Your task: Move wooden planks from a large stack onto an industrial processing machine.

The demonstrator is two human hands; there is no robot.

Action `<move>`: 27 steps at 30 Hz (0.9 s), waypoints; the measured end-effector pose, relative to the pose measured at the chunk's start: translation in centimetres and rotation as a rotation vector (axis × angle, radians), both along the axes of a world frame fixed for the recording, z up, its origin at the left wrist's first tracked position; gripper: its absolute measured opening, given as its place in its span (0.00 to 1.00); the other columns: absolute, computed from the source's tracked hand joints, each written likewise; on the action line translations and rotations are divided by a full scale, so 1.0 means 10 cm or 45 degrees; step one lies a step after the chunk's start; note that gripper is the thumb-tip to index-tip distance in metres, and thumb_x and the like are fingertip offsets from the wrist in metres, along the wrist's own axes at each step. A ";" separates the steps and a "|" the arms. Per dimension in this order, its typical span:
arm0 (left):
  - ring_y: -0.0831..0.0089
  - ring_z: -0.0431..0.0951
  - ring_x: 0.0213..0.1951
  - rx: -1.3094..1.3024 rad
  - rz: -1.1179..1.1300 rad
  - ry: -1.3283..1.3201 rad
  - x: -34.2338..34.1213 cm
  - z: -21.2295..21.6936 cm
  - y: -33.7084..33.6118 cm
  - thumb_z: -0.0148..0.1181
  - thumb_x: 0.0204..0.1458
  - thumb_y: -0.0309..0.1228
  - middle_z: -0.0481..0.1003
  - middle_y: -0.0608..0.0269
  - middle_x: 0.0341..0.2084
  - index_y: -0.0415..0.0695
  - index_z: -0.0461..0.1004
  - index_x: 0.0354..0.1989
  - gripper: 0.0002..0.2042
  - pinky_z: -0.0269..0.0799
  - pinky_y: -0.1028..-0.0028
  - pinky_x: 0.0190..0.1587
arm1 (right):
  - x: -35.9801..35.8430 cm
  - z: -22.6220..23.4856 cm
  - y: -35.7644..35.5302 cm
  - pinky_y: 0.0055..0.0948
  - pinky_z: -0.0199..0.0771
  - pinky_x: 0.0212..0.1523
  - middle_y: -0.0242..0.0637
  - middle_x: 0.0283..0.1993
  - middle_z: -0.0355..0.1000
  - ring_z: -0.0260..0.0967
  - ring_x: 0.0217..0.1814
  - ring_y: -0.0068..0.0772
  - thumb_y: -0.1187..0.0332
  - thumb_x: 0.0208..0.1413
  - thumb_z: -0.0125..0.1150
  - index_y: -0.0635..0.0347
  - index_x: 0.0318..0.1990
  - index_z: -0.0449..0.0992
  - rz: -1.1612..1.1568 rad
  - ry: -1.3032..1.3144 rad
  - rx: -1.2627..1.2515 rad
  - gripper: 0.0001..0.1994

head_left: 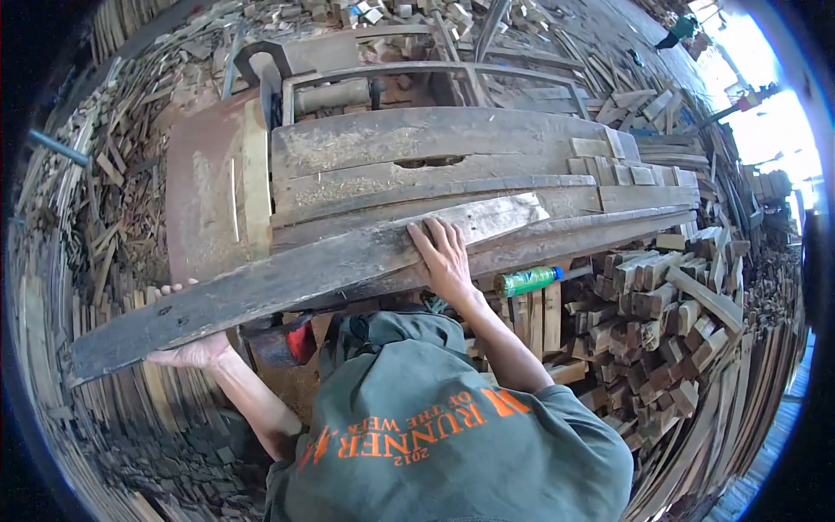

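Observation:
A long weathered grey plank (287, 276) slants across in front of me, its right part resting over the workbench and its left end sticking out past the bench. My left hand (196, 351) grips the left part from underneath, the palm at the near edge and fingertips showing over the far edge. The thumb side of my right hand (445, 259) is partly hidden; its fingers press on the plank's upper face near the paler right end. Under the plank lies the wooden workbench top (365, 148), with a dark slot in it.
Small wood blocks (613, 165) lie on the bench's right end. A green bottle (526, 280) with a blue cap is beside my right forearm. Stacked wood pieces (670, 304) stand at the right. A brown panel (200, 183) and piled offcuts (113, 209) are at the left.

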State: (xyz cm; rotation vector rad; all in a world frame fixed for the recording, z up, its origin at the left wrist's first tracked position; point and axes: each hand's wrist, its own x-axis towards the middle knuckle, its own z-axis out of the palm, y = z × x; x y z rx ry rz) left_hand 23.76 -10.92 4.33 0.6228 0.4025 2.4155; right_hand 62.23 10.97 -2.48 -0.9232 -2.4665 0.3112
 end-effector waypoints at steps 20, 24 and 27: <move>0.50 0.73 0.57 0.051 -0.011 -0.017 0.02 -0.07 0.07 0.63 0.43 0.66 0.72 0.45 0.57 0.34 0.66 0.62 0.49 0.54 0.46 0.68 | -0.21 0.50 -0.03 0.57 0.48 0.70 0.53 0.66 0.58 0.49 0.72 0.62 0.43 0.46 0.69 0.57 0.65 0.66 0.403 -0.131 -0.315 0.42; 0.50 0.72 0.58 0.089 -0.073 -0.040 0.05 -0.03 0.08 0.63 0.42 0.67 0.72 0.45 0.57 0.34 0.66 0.62 0.50 0.54 0.46 0.68 | -0.37 0.54 0.02 0.55 0.50 0.70 0.54 0.67 0.58 0.50 0.71 0.62 0.41 0.47 0.68 0.58 0.64 0.67 0.416 -0.021 -0.335 0.41; 0.49 0.72 0.58 0.087 -0.031 -0.024 0.03 -0.02 0.06 0.63 0.41 0.68 0.72 0.44 0.57 0.33 0.66 0.61 0.50 0.54 0.46 0.68 | -0.50 0.62 0.02 0.55 0.50 0.70 0.53 0.66 0.59 0.50 0.71 0.61 0.40 0.47 0.67 0.58 0.64 0.66 0.443 0.029 -0.347 0.42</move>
